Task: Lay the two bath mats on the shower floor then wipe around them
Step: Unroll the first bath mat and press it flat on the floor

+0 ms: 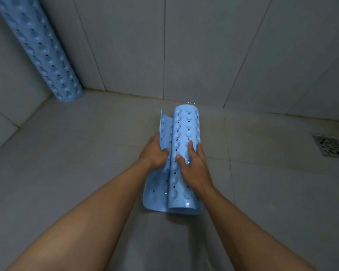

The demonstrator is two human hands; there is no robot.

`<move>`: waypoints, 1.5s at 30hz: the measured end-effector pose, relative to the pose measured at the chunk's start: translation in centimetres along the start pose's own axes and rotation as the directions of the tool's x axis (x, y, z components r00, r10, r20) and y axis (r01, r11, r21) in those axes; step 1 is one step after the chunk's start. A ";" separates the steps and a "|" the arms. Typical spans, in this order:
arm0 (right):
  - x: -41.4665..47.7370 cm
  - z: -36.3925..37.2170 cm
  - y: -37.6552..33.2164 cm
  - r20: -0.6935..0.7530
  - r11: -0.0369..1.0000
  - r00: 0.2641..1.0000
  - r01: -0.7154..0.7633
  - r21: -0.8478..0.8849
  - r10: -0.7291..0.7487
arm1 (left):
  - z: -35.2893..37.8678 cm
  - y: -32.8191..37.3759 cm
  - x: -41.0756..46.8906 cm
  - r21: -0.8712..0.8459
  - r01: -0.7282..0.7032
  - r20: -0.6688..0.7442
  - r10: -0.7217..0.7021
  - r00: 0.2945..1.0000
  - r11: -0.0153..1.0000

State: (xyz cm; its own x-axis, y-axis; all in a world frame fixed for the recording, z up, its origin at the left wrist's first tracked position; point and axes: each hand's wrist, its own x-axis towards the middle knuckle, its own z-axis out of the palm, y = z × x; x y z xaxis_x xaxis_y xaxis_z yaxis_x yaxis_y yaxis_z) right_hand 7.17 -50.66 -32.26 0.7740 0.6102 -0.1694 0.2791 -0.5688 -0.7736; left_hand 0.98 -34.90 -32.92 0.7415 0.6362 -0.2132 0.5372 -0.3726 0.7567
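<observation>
A light blue bath mat (186,126) with suction cups and small holes lies mostly rolled on the tiled shower floor (86,153), its long axis running away from me. Its loose flap curls up on the left side. My left hand (155,153) grips that flap's edge, thumb on the inner face. My right hand (192,165) rests on top of the roll with fingers spread. A second blue bath mat (39,49), fully rolled, stands leaning in the left corner against the wall.
Grey tiled walls (204,55) close the floor at the back and left. A square metal floor drain (330,146) sits at the right, apart from the mat. Bare floor tiles lie on both sides of the mat.
</observation>
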 end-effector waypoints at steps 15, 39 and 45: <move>0.3 -0.4 0.0 0.021 1.000 0.999 0.031 0.004 -0.031 | 3.0 -4.1 -2.5 0.620 -0.006 0.217 -0.164 0.962 0.785; 0.3 0.8 -1.4 0.038 0.927 0.996 -0.056 -0.371 0.076 | 1.4 -5.9 -2.8 0.640 -0.025 0.204 -0.138 0.969 0.768; 0.6 0.1 -0.6 0.015 0.978 0.998 -0.064 -0.200 0.068 | 0.6 -6.3 -1.8 0.655 -0.039 0.207 -0.130 0.970 0.755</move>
State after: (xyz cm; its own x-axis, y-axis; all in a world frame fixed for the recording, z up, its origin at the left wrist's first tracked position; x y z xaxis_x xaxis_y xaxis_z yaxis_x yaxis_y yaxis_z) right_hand 7.41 -49.93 -31.96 0.7824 0.5783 -0.2311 0.3371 -0.7053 -0.6236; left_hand -3.52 -34.08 -37.69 0.7328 0.5251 -0.4328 0.6397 -0.7484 0.1750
